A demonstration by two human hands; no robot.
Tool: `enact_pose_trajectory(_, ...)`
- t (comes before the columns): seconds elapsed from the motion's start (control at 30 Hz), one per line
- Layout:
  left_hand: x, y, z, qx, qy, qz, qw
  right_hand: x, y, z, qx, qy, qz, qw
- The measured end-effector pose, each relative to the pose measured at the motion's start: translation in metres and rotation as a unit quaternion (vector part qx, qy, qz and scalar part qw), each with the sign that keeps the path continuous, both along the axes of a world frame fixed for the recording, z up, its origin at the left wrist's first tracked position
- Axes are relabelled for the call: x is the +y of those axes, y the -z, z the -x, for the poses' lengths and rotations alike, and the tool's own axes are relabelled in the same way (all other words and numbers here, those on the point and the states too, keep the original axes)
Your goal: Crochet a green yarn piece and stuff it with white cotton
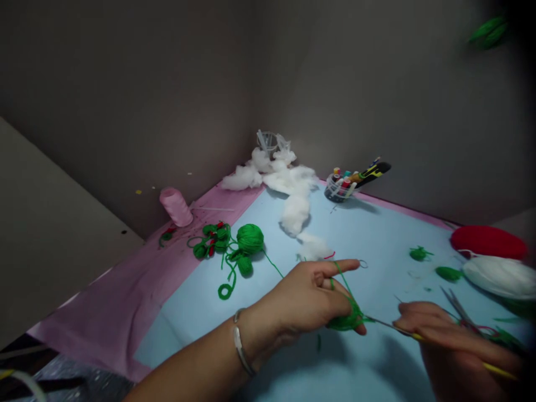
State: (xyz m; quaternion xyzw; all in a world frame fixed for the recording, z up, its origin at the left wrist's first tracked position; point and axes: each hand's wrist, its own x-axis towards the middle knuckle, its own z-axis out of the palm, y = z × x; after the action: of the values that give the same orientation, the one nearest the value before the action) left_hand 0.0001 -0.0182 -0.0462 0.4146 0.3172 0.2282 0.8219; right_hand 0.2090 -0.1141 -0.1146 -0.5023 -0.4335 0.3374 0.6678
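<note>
My left hand (pixel 299 296) is closed on a small green crochet piece (pixel 347 321), pinched between thumb and fingers. Its index finger points out, with green yarn (pixel 343 277) looped over it and running down to the piece. In my right hand (pixel 452 332) is a crochet hook (pixel 391 325) with a yellow handle, its metal tip at the edge of the green piece. A strand of green yarn leads from the green yarn ball (pixel 250 239) toward my left hand. Part of the right hand is dark and slightly blurred.
Scissors (pixel 458 310) lie just beyond my right hand, near red yarn (pixel 488 242) and white yarn (pixel 500 276). White stuffing (pixel 295 212) spreads toward the back corner. A pen cup (pixel 339 190), a pink thread cone (pixel 176 206) and several small green crocheted pieces (pixel 215 237) stand or lie around.
</note>
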Motion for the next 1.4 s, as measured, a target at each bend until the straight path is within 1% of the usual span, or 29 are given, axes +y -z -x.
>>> enact_pose_trajectory(0.07,0.0,0.0,-0.001,0.002,0.021,0.002,1.0,0.001,-0.003,0.004,0.01,-0.027,0.014,1.0)
enact_pose_trajectory(0.17,0.001,0.001,-0.001,-0.011,0.043,0.005,0.999,0.004,0.0,0.005,0.073,-0.054,0.048,0.995)
enact_pose_trajectory(0.23,0.001,0.002,-0.001,-0.019,0.044,0.005,0.999,0.005,0.003,0.007,0.113,-0.052,0.077,0.989)
enact_pose_trajectory(0.3,0.001,0.004,0.0,-0.022,0.036,0.005,0.999,0.005,0.004,0.01,0.129,-0.038,0.089,0.987)
enact_pose_trajectory(0.4,-0.001,0.005,-0.002,-0.023,0.025,0.007,0.999,0.007,0.002,0.019,0.123,-0.025,0.085,0.988)
enact_pose_trajectory(0.5,-0.003,0.006,-0.007,-0.028,0.023,0.022,0.999,0.011,-0.001,0.034,0.115,-0.011,0.078,0.99)
enact_pose_trajectory(0.6,-0.006,0.007,-0.011,-0.044,0.008,0.041,0.998,0.015,-0.007,0.05,0.11,0.006,0.056,0.992)
enact_pose_trajectory(0.67,-0.009,0.008,-0.013,-0.042,-0.011,0.035,0.998,0.016,-0.01,0.056,0.093,0.02,0.037,0.995)
enact_pose_trajectory(0.73,-0.011,0.008,-0.015,-0.017,-0.032,0.003,0.999,0.017,-0.012,0.057,0.095,0.024,0.026,0.995)
enact_pose_trajectory(0.83,-0.015,0.006,-0.017,0.032,-0.059,-0.043,0.997,0.018,-0.011,0.053,0.132,0.012,0.03,0.991)
enact_pose_trajectory(0.87,-0.016,0.005,-0.017,0.037,-0.059,-0.041,0.997,0.019,-0.01,0.052,0.137,0.015,0.032,0.99)
enact_pose_trajectory(0.97,-0.016,0.001,-0.016,0.019,-0.052,-0.001,0.998,0.019,-0.008,0.05,0.131,0.031,0.034,0.99)
enact_pose_trajectory(1.07,-0.015,0.0,-0.011,0.004,-0.062,0.023,0.998,0.018,-0.006,0.051,0.144,0.035,0.046,0.988)
enact_pose_trajectory(1.17,-0.014,0.003,-0.007,0.003,-0.065,0.003,0.998,0.017,-0.006,0.051,0.158,0.029,0.057,0.985)
enact_pose_trajectory(1.33,-0.016,0.009,-0.009,0.046,-0.048,-0.054,0.996,0.019,-0.006,0.054,0.171,0.025,0.069,0.982)
enact_pose_trajectory(1.4,-0.016,0.01,-0.01,0.04,-0.058,-0.069,0.995,0.018,-0.008,0.056,0.163,0.026,0.062,0.984)
